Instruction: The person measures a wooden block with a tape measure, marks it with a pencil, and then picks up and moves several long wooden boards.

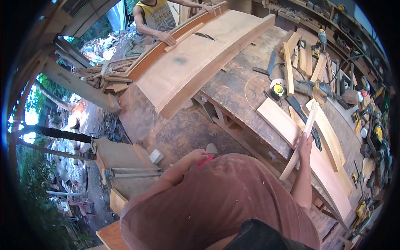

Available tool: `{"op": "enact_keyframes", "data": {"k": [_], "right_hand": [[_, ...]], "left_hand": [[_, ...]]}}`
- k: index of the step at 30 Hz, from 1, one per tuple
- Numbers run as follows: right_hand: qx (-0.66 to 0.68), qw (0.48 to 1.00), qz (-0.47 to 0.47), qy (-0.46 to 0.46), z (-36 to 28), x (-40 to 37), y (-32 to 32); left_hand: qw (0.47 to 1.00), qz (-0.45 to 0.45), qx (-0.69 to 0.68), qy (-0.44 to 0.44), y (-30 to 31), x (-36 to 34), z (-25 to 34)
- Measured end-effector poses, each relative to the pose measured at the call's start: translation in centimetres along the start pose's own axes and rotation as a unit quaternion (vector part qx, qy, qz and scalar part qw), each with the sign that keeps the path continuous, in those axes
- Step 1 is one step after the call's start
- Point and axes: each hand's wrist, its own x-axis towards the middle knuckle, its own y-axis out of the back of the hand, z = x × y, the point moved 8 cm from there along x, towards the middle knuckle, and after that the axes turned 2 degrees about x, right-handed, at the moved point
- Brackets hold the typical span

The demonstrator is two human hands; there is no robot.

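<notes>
My right hand [305,146] is wrapped round a narrow wood strip [310,118], which crosses at a slant over a wide pale board [279,118] on the workbench. Close to my body, my left hand [198,156] grips a red-handled tool [205,160]; a pale rounded piece shows just beyond the fingers, and its kind is unclear. Beside the right hand lie a curved wooden piece [329,133] and a dark clamp-like bar [298,108]. A yellow tape measure [278,89] sits further up the bench.
Across the bench, a person [156,21] rests both hands on a large wooden panel [187,54] with raised edges. Wood offcuts and power drills [322,39] crowd the bench's right side [258,83]. A small white block [156,156] stands at left, near my elbow.
</notes>
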Motion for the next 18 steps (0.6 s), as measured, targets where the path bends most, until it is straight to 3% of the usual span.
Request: {"op": "enact_keyframes", "data": {"k": [9, 18], "right_hand": [[0.012, 1.0, -0.017, 0.006, 0.9, 0.5, 0.3], [0.032, 0.999, -0.025, -0.003, 0.7, 0.4, 0.2]], "left_hand": [[0.998, -0.015, -0.012, 0.058, -0.1, -0.8, -0.1], [0.999, 0.006, -0.002, 0.042, -0.8, -1.4, -0.1]]}}
